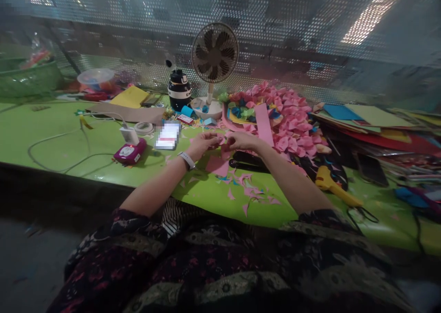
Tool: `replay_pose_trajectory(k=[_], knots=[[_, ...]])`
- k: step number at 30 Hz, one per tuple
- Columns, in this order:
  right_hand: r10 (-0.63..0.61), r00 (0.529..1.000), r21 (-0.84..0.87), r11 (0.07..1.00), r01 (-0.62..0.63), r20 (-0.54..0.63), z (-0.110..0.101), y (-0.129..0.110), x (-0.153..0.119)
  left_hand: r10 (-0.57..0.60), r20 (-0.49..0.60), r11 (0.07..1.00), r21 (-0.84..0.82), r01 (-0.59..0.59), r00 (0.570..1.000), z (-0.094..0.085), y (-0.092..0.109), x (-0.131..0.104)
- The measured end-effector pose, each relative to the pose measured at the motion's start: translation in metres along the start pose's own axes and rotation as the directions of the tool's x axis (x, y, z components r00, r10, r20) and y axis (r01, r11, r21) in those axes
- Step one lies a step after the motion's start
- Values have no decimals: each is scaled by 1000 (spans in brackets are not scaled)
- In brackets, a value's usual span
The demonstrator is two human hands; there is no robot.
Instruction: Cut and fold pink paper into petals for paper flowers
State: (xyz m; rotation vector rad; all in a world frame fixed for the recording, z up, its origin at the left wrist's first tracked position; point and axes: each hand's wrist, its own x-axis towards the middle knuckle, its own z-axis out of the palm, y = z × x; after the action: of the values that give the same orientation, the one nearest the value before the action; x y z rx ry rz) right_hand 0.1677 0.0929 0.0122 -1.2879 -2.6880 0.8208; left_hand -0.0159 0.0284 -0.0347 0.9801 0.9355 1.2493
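My left hand [203, 144] and my right hand [244, 141] are close together over the middle of the table, fingers pinched. Between them is a small piece of pink paper [225, 151], which both sets of fingertips appear to grip; its exact shape is partly hidden. Just below lies a flat pink paper square [217, 165]. A pair of black-handled scissors or a similar black tool [250, 161] rests under my right wrist. Pink paper scraps [253, 191] are scattered nearer to me. Beyond my right hand rises a large heap of folded pink paper pieces [289, 115].
A small fan [215, 53] and a black bottle [179, 90] stand at the back. Left are a lit phone [168, 136] and a purple power box [130, 151] with cables. A yellow glue gun [336, 186] and stacked coloured sheets [375, 120] lie to the right.
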Motion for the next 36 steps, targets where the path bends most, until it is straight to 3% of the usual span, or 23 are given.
replay_pose_trajectory(k=[6, 11, 15, 18, 21, 24, 31, 36], knots=[[-20, 985, 484, 869, 103, -174, 1, -2, -6, 49, -59, 996, 78, -44, 997, 0, -2, 3], [-95, 980, 549, 816, 178, -177, 1, -9, -7, 36, -21, 998, 46, -35, 999, 6, 2, -2], [-37, 972, 511, 846, 153, -231, 0, -11, -8, 80, -47, 994, 80, -76, 996, 9, 7, -7], [-54, 953, 370, 914, 167, -297, 2, -13, -11, 43, -23, 995, 94, -41, 999, 11, 8, -9], [-72, 917, 232, 957, 174, -392, 7, -17, -15, -22, -18, 998, 61, 23, 1000, 13, 8, -9], [-17, 871, 221, 965, 144, -491, 11, -20, -22, -22, -47, 1000, 1, 22, 999, 14, 7, -9], [40, 927, 376, 920, 112, -373, 12, -20, -32, -40, -7, 990, -133, 39, 999, 13, 4, -10], [-97, 949, 112, 984, 136, -300, 2, -20, -42, -21, 93, 999, -25, 23, 995, 8, 10, -10]])
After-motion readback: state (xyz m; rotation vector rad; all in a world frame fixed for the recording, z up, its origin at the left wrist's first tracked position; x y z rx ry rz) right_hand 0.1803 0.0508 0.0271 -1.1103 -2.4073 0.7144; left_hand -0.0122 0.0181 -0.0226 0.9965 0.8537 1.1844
